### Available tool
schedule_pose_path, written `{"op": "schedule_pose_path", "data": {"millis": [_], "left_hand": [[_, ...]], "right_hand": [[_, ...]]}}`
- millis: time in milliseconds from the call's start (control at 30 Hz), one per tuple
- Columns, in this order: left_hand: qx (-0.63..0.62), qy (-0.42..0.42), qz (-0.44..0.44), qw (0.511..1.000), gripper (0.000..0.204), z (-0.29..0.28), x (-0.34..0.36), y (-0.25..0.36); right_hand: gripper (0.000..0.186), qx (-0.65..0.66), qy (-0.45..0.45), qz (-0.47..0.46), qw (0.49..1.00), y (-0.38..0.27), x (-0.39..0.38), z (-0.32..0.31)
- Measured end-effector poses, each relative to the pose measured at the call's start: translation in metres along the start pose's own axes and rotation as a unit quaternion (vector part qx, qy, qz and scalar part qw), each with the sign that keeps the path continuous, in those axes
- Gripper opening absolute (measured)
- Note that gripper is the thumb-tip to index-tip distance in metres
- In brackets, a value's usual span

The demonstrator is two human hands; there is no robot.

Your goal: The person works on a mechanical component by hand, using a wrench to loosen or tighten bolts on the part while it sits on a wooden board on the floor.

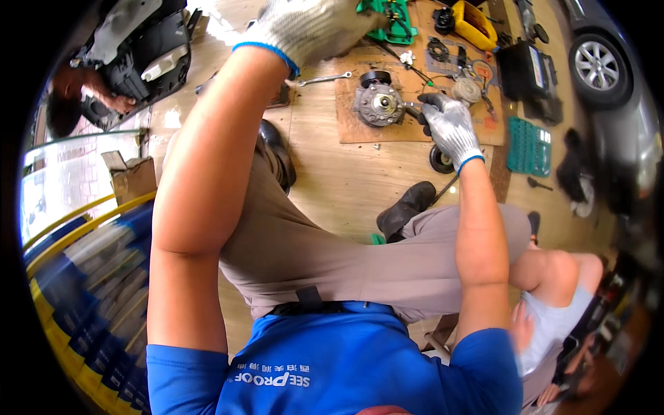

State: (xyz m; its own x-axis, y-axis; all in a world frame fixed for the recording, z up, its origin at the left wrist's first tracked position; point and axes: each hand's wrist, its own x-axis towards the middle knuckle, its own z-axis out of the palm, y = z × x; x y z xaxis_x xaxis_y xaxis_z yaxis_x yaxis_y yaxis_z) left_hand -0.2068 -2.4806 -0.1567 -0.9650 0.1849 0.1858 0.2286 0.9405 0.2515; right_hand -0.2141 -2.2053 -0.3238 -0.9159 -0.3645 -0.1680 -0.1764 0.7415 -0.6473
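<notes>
My left hand point(315, 31), in a white knit glove with a blue cuff, reaches to the far edge of the view beside a green plastic tool case point(395, 24). Motion smears its fingers, so their grip cannot be read. My right hand point(451, 128), in a matching glove with grey fingertips, is closed beside a round metal car unit point(380, 105) with a central shaft, which looks like a compressor. A dark fitting point(413, 111) juts from the unit toward the curled fingers; whether they hold it is hidden. The unit rests on a stained cardboard sheet point(360, 133).
A combination wrench point(325, 79) lies left of the cardboard. To the right are a teal socket case point(528, 146), a black battery point(523, 71) and a yellow bin point(475, 25). A black pulley point(440, 159) sits near my shoe point(407, 207). Other people sit or work nearby.
</notes>
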Motion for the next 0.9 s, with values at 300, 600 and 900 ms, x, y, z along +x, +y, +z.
{"op": "schedule_pose_path", "data": {"millis": [300,600,900], "left_hand": [[-0.074,0.0,-0.024,0.997,0.047,-0.028,-0.02,-0.05],[-0.092,0.009,-0.018,0.996,0.043,-0.013,-0.022,-0.066],[-0.095,0.015,-0.021,0.995,0.04,-0.012,-0.034,-0.07]], "right_hand": [[0.031,0.042,-0.054,0.169,0.983,0.027,0.007,0.066],[0.034,0.088,-0.062,0.249,0.962,0.021,0.008,0.082],[0.026,0.178,-0.031,0.369,0.912,-0.001,0.014,0.094]]}}
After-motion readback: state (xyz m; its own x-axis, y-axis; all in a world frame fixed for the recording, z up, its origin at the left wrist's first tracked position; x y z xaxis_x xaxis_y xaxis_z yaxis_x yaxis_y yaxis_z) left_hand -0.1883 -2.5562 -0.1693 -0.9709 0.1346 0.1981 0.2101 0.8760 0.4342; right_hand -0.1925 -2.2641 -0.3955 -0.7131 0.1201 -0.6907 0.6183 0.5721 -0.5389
